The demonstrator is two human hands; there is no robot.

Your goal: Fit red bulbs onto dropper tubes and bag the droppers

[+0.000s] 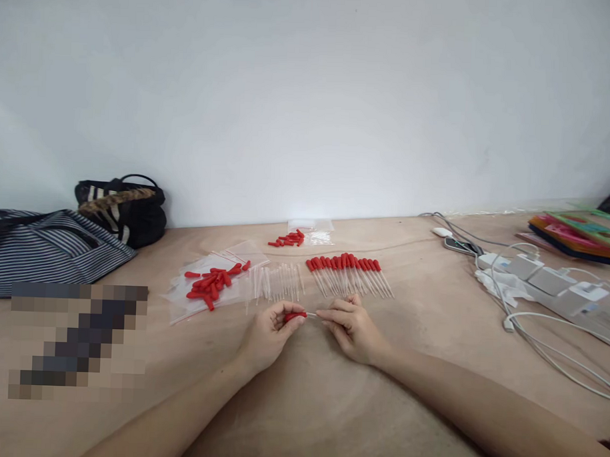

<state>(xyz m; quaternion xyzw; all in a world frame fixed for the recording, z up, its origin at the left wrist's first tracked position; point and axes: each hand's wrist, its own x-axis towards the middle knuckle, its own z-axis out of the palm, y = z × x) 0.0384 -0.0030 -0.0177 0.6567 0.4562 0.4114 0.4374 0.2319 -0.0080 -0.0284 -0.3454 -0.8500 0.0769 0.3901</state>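
Observation:
Between the thumb and fingers of my left hand (271,330) is a red rubber dropper bulb (296,315), lying sideways. My right hand (354,329) pinches a thin clear dropper tube (312,315), whose left end meets the bulb's mouth; how deep it sits inside is hidden. Beyond my hands, several bare clear tubes (278,282) lie side by side. To their right is a row of droppers (346,263) with red bulbs on their tubes. Loose red bulbs (216,283) are heaped on clear plastic bags (179,304) at the left.
A smaller pile of red bulbs (290,239) and a clear bag (322,232) lie near the wall. A striped bag (54,250) and a black bag (145,213) stand left. White chargers with cables (553,284) and colourful folders (579,235) are at right.

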